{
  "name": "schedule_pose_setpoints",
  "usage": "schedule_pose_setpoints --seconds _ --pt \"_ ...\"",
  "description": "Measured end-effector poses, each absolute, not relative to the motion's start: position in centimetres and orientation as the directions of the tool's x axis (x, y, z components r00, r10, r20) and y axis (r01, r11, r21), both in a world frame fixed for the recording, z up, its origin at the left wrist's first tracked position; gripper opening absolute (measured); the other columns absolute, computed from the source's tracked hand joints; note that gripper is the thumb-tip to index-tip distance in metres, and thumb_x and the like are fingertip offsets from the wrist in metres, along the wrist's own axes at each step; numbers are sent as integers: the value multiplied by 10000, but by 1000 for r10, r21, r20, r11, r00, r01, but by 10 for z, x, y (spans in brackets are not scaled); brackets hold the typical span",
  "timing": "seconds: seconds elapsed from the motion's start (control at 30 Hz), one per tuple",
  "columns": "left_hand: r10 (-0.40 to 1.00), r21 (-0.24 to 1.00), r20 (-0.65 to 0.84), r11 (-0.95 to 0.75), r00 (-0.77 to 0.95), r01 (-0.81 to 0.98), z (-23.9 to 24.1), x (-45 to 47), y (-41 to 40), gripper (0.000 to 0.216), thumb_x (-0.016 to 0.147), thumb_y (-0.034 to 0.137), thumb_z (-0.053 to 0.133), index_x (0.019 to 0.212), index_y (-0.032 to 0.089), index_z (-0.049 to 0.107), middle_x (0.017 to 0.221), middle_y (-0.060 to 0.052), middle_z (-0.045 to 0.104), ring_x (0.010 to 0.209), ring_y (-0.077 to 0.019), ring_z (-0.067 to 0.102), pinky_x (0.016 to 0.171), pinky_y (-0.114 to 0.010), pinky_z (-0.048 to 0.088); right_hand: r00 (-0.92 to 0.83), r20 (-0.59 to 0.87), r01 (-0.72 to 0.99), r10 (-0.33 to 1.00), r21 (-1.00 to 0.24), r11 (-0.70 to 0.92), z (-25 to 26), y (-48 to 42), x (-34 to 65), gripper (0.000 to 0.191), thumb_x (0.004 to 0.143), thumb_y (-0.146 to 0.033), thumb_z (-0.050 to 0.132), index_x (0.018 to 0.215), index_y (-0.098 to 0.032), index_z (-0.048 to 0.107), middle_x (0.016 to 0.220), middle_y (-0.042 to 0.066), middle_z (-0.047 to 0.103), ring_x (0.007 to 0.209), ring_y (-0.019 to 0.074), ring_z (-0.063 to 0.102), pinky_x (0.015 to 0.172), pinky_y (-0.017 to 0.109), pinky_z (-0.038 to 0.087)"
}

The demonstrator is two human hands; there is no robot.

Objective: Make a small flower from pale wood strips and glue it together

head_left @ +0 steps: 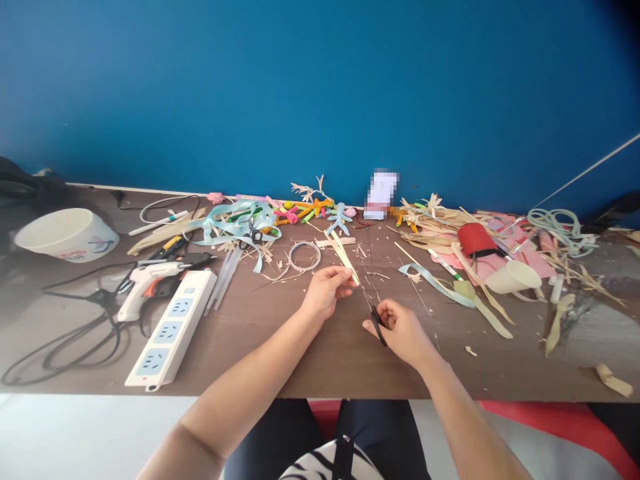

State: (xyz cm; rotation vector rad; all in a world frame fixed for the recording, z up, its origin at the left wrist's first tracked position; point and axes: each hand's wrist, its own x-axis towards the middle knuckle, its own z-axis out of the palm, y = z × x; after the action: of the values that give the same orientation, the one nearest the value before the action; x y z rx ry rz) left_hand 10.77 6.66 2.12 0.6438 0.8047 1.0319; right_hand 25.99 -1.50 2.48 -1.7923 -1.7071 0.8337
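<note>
My left hand (327, 291) pinches a bundle of pale dried leaf strips (342, 255) that points away from me over the table. Just to the right, my right hand (399, 329) is closed around the black handles of a pair of scissors (379, 325). Their blades point up and left, close to the near end of the strips. Whether the blades touch the strips I cannot tell. Small pale scraps are scattered about both hands, and a coil of thin wire (305, 256) lies beyond my left hand.
At left are a white power strip (173, 333), a glue gun (150, 283), glue sticks (223, 280) and a white bowl (67, 233). Blue ribbon (235, 222) and coloured pipe-cleaner pieces line the blue wall (320, 93). At right lie dried leaves, a red cup-like object (476, 239) and a cream cup (513, 277).
</note>
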Motion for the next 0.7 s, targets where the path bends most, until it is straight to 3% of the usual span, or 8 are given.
schedule_pose_setpoints --seconds 0.2,0.7 --pt "922 786 -274 379 274 -488 22 108 67 262 518 310 721 626 117 583 586 -5 577 534 -89 567 426 -155 418 41 -21 753 999 -656 -45 28 -15 257 305 636 -495 575 635 -215 456 518 -41 474 461 103 396 452 213 301" --pt "914 764 -285 398 288 -508 20 108 67 261 527 307 720 627 111 581 580 -10 585 542 -88 568 445 -153 422 46 -28 740 999 -670 -53 18 -14 259 329 653 -509 566 618 -213 427 509 -47 460 450 98 383 446 212 284"
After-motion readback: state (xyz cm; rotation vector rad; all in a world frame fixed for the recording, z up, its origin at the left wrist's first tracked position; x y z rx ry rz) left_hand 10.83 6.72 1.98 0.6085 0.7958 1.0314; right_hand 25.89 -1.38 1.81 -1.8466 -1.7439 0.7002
